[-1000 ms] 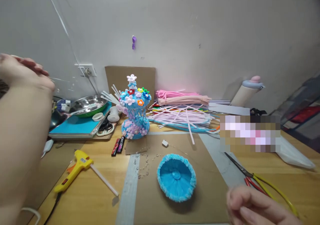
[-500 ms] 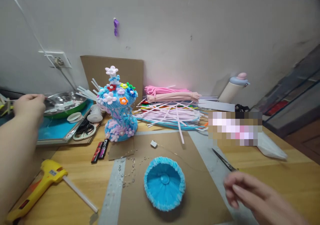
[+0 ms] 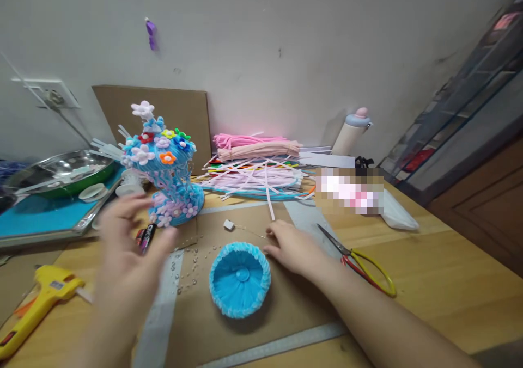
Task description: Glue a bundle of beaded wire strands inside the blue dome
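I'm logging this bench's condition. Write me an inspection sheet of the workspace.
Surface: wooden table; cardboard edged with grey tape.
Job's things: blue bowl, inside showing, on the cardboard; beads to its left; ornament beyond.
Clutter: glue gun, scissors, pile of strips.
Left grip: blurred, fingers spread; nothing seen held.
Right grip: low over the cardboard; hold unclear.
Cables: cord at the wall socket.
Surroundings: grey wall, bottle near it.
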The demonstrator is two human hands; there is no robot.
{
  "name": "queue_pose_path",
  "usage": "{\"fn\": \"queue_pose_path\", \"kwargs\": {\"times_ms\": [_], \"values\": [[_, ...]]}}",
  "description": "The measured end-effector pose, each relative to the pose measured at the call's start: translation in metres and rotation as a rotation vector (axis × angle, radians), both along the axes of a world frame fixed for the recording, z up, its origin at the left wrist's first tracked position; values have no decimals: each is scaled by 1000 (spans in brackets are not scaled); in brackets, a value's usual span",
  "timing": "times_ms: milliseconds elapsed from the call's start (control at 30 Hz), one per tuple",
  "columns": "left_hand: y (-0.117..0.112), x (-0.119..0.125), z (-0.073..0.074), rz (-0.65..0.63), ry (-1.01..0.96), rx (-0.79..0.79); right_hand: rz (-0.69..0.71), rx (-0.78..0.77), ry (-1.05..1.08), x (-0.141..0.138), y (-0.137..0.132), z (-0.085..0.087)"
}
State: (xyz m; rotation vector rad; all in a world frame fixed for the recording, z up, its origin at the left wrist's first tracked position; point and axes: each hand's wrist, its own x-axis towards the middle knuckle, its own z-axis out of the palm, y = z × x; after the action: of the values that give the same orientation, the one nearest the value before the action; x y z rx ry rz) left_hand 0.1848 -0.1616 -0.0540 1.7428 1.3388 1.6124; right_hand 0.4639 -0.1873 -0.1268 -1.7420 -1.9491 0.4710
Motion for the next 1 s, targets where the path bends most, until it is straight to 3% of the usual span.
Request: {"fn": "queue_pose_path", "kwargs": {"times_ms": [67,200,300,433,533,633,767,833,900,1000], "values": [[-19,29,-20,-134,293,-103,-13,42,-15,-13,-4,-9],[-15,49,-40,-192,451,-314,-9,101,-7,-17,-5,-16],[-5,51,-36,-201,524,-265,36,122,29,-10,-6,-3],[-9,72,-17,-387,577,-151,126,164,62,-2,-13,38],[-17,92,5,-578,433,-266,179,256,102,2,-22,72],[-25,105,26,-812,152,-408,212,362,151,6,-32,100],[-41,109,44,-998,-140,-507,245,471,169,10,-42,122],[-51,107,47,-1083,-264,-648,302,487,121,13,-46,128],[-62,97,49,-1100,-396,-784,393,456,33,22,-49,132],[-75,64,46,-970,-536,-850,409,338,-24,48,-52,136]]}}
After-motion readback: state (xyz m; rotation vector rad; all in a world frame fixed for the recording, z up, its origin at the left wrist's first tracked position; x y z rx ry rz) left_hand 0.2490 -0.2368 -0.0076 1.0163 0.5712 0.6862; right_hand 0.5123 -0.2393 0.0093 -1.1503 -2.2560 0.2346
